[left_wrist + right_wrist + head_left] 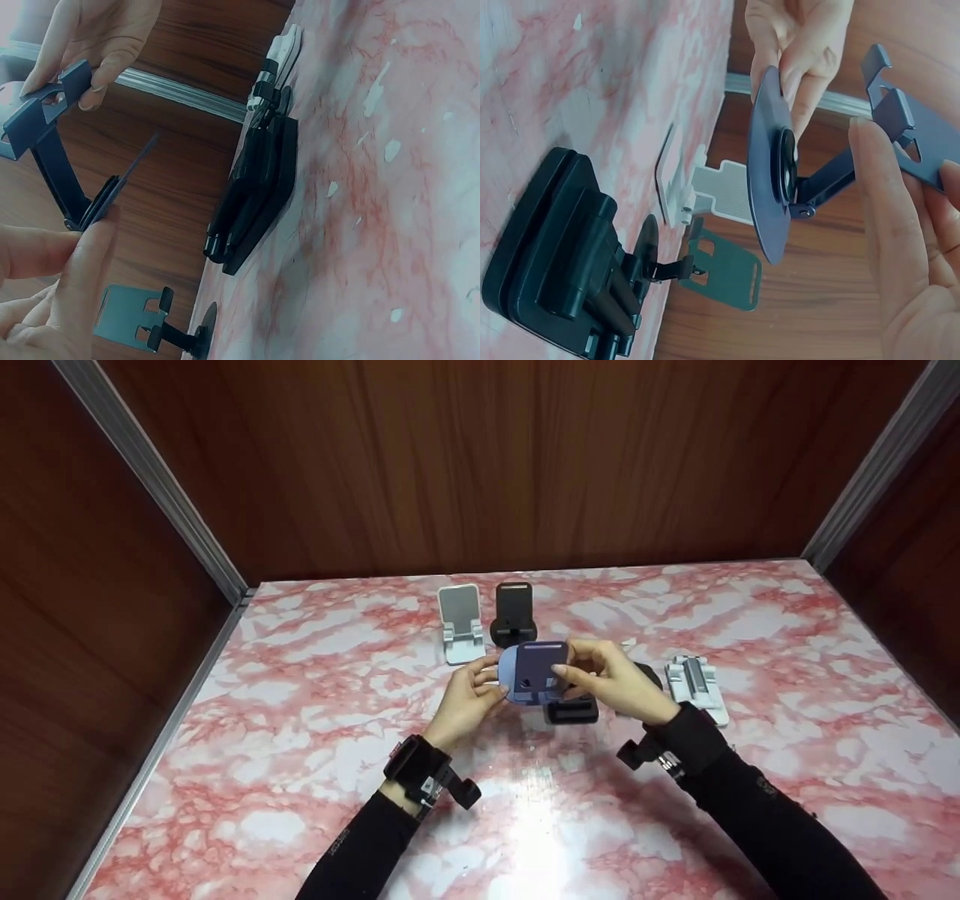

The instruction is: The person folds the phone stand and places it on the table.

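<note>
Both hands hold a purple-blue phone stand (536,660) up above the table. My left hand (466,694) pinches the edge of its round base (759,202) between thumb and fingers. With thumb and fingers, my right hand (619,682) grips the stand's back plate (930,139) near the lipped end. In the right wrist view the hinged arm (829,184) is unfolded between base and plate. A folded black phone stand (574,712) lies just beyond and below the held one, partly hidden by it.
Behind the hands stand an unfolded white phone stand (460,611) and an unfolded black phone stand (514,607). To the right lies a folded white stand (709,701), with a dark object (649,673) partly hidden by the right hand. Wood-grain panels (510,465) enclose the marbled table (300,780).
</note>
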The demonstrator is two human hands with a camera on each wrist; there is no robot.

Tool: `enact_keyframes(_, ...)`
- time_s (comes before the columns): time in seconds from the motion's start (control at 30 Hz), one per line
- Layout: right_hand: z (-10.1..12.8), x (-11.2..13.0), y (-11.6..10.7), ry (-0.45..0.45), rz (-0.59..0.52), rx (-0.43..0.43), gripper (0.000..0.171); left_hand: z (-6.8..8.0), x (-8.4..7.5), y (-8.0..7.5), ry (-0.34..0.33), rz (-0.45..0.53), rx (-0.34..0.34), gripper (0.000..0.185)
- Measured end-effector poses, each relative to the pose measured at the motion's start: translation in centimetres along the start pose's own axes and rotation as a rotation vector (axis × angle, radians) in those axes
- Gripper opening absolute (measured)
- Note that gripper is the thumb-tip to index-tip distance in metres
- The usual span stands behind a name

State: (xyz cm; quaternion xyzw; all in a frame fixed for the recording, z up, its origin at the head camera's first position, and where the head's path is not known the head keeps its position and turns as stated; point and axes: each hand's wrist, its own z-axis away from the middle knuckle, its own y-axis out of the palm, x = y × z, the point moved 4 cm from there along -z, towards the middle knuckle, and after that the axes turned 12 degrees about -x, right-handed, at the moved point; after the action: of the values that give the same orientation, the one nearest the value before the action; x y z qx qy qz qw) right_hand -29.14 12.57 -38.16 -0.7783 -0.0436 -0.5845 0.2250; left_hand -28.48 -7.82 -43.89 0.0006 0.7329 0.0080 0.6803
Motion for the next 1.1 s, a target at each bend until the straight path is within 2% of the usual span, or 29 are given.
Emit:
enact_keyframes(0.1,-0.1,0.1,-0.1,-0.002,-0.011,0.016,0.021,0.0,0.0,0.1,0.026,-0.006,-0.010,0.052)
enact_keyframes(0.43,-0.2,-0.1,-0.6,0.018,-0.043,0.058,0.025,0.3,-0.2,0.4,0.031,0.034,-0.014,0.055)
enact_keyframes(0.7,-0.4,-0.6,-0.6,0.040,-0.125,0.112,0.024,0.1,-0.1,0.3,0.096,0.028,-0.029,0.053)
enact_keyframes(0.9,-0.5,-0.9,-1.1,0.082,-0.218,0.127,0.014,0.2,-0.8,0.3,0.173,-0.022,-0.044,0.052)
enact_keyframes(1.1,-0.5,-0.9,-1.3,0.130,-0.261,0.172,0.015,0.3,-1.4,0.4,0.258,-0.084,-0.067,0.050)
